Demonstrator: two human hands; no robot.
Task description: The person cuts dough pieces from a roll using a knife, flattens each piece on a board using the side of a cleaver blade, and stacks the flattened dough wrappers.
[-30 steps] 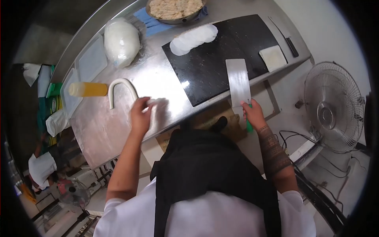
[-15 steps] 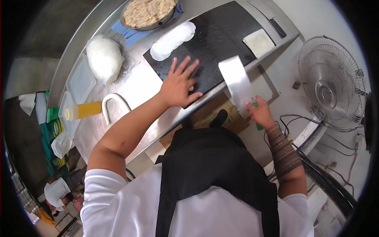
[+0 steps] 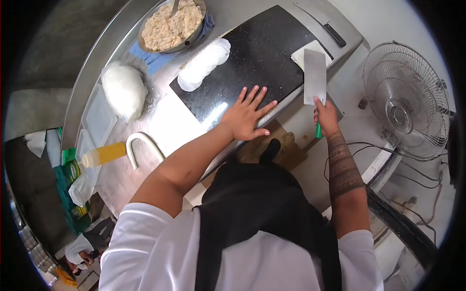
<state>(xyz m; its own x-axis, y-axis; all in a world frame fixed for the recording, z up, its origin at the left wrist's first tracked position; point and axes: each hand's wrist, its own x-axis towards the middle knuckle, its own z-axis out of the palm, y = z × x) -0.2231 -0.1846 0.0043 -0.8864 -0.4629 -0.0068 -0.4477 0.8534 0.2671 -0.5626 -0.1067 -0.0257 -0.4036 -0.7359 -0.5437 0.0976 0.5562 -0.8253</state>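
My left hand lies flat with fingers spread at the near edge of the black cutting board. My right hand grips the green handle of a cleaver, its wide blade pointing away from me over a folded white cloth at the board's right corner. Whether blade and cloth touch I cannot tell. A row of overlapping thin white rounds lies along the board's left edge. Beyond them is a metal bowl of pale, chunky filling, with a utensil handle standing in it.
Left on the metal table are a plastic-wrapped white mass, a bottle of yellow liquid, a curved white strip of dough and clear lids. A knife lies far right. A fan stands at right; another person is lower left.
My left hand has slid right along the board's near edge. The cleaver in my right hand has swung right and up, from beside the board's front edge to over the cloth.
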